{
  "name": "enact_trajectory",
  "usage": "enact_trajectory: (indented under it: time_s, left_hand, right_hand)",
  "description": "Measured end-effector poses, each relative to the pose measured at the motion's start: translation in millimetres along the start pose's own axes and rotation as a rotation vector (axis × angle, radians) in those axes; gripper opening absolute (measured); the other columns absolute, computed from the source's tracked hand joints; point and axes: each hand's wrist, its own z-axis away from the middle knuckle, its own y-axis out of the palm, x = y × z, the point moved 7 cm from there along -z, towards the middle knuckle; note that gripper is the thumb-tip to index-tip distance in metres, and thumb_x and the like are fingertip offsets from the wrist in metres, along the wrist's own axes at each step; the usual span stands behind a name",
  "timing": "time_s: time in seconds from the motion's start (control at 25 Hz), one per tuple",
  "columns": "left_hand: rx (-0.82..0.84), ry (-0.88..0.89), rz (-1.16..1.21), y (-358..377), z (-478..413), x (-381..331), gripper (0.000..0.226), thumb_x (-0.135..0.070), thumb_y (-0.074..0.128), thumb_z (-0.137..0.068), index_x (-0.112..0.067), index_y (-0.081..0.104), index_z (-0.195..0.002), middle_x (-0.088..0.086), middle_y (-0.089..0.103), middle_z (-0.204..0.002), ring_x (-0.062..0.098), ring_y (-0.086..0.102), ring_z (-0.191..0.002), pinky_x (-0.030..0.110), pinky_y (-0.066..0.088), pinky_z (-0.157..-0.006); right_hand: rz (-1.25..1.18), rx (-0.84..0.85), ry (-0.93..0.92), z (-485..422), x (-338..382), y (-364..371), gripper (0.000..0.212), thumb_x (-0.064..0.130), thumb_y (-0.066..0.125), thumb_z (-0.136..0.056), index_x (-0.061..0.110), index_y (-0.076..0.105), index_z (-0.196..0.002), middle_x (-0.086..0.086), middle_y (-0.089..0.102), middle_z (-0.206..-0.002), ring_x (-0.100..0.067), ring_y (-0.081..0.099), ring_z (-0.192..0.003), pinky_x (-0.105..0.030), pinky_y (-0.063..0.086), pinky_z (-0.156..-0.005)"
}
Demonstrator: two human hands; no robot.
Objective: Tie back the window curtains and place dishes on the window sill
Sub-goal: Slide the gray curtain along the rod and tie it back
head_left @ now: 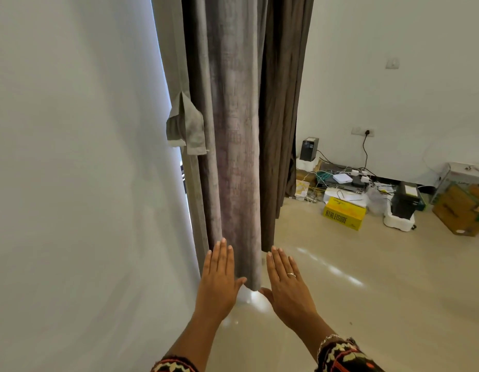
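Head view: the curtain (233, 157) hangs loose mid-frame, its hem between the two grips. Left grip (219, 280) and right grip (286, 283) are both flat with fingers straight, holding nothing. I'd bunch the folds higher up, then wrap the tie (186, 127) at centre-left around them. No dishes in sight.

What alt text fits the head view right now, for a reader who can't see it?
An open left hand and right hand, fingers straight, flank the lower end of a gathered grey curtain beside a white wall. A fabric tie-back hangs loose at its left edge; a yellow box and cables clutter the floor beyond.
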Motion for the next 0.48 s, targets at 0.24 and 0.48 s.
enact_trajectory:
  time_s: [0.24,0.48]
  left_hand:
    - [0.028,-0.110,-0.091,3,-83,24,0.079,-0.060,0.011,-0.090,-0.003,0.048,-0.130,0.017,0.055,-0.129,0.032,0.054,-0.117,0.043,-0.001,-0.108]
    - [-0.359,-0.103,-0.213,-16,-187,31,0.072,-0.056,-0.010,-0.089,-0.008,-0.020,-0.142,0.012,-0.008,-0.155,0.020,-0.020,-0.140,0.040,-0.003,-0.109]
  right_hand:
    - [0.027,-0.157,-0.013,-88,-24,9,0.074,0.053,0.025,-0.085,-0.002,0.044,-0.131,-0.016,0.050,-0.134,-0.023,-0.018,-0.142,-0.035,0.003,-0.110]
    - [0.043,-0.407,-0.144,-213,-50,4,0.074,0.055,0.003,-0.094,0.001,-0.011,-0.144,-0.015,-0.020,-0.153,-0.025,-0.016,-0.142,-0.039,0.001,-0.111]
